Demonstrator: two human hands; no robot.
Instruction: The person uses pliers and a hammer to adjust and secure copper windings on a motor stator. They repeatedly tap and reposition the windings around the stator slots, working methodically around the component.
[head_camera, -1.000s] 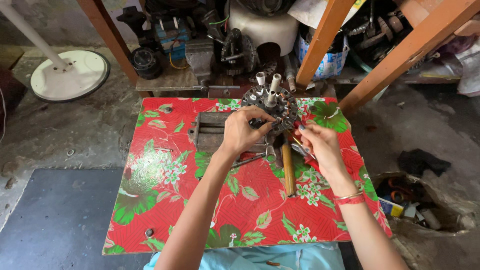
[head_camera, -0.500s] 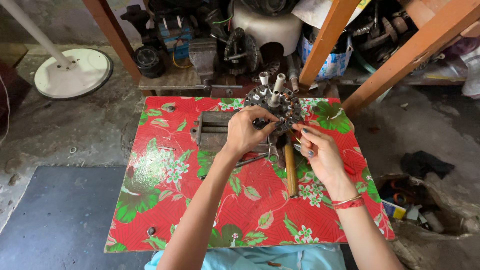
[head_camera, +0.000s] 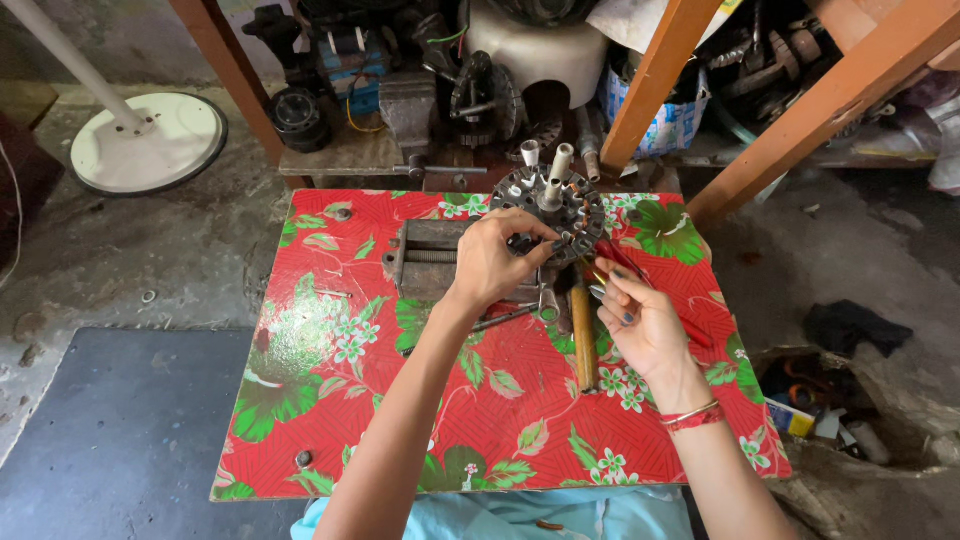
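Observation:
A round slotted metal motor core (head_camera: 553, 205) with a pale shaft stands clamped in a small grey bench vise (head_camera: 428, 262) on a low table with a red flowered cloth (head_camera: 330, 380). My left hand (head_camera: 497, 262) grips the core's near left edge with its fingertips. My right hand (head_camera: 640, 318) is just right of the core and pinches a thin red-handled tool (head_camera: 612, 258) whose tip points at the core's lower right rim. A wooden-handled tool (head_camera: 583, 338) lies on the cloth between my hands.
Behind the table, a low shelf holds motor parts, a blue box and a white round housing (head_camera: 540, 45) between orange wooden legs (head_camera: 655, 75). A white fan base (head_camera: 150, 140) stands on the concrete floor at left. A dark mat (head_camera: 110, 430) lies at lower left; clutter sits at right.
My right hand has shifted slightly closer to the core with the red tool. My left hand stays on the core's edge.

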